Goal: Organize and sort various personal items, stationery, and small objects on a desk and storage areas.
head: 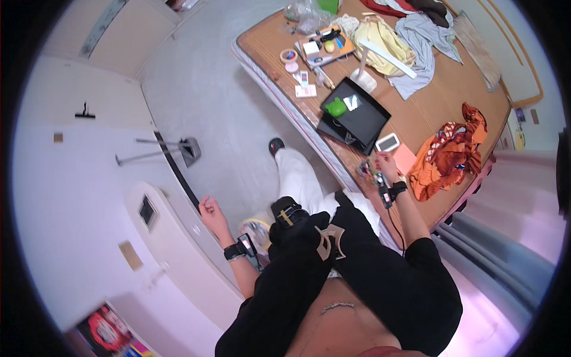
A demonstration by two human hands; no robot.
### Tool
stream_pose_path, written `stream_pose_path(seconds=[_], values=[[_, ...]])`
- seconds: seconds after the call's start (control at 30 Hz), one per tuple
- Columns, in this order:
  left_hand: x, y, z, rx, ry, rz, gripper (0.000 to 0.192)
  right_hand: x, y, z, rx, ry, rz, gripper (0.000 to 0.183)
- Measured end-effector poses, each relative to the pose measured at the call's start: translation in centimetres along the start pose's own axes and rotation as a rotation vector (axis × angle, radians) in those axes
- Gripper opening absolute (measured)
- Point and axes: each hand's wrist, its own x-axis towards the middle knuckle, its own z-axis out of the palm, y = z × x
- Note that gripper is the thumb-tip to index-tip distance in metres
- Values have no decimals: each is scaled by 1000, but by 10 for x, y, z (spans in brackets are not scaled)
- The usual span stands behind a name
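Observation:
My left hand point(213, 215) hangs in the air beside the white wall, its fingers loosely bent and nothing visible in it. Over the near edge of a bed with a brown, cardboard-like surface, my right hand point(387, 166) appears empty, fingers slightly bent. A pink pad point(405, 159) and a small white-framed device point(387, 143) lie close to that hand. A small tangled bunch of coloured things point(366, 173) sits beside it. Farther off rests a black laptop-like device point(361, 111) with a green frog-like object point(336, 107) on it. Straps with small devices circle both wrists.
A white desk lamp point(386, 58) stands among clothes, beside a yellow garment point(386, 42). An orange patterned cloth point(450, 156) lies to the right. A bin point(254, 227) stands by my legs. A grey dustpan point(190, 151) is near the wall. White furniture point(178, 250) borders the left.

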Motion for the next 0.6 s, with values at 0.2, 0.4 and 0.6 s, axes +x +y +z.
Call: stream_pose_path(seconds=[0.2, 0.4, 0.6], values=[[197, 54, 49, -135, -171, 109, 19, 63, -67, 93, 59, 57, 86, 32], [309, 121, 116, -371, -281, 82, 15, 125, -163, 220, -100, -32, -87, 43], [354, 176, 184, -290, -492, 197, 13, 204, -165, 248, -312, 89, -225, 49]])
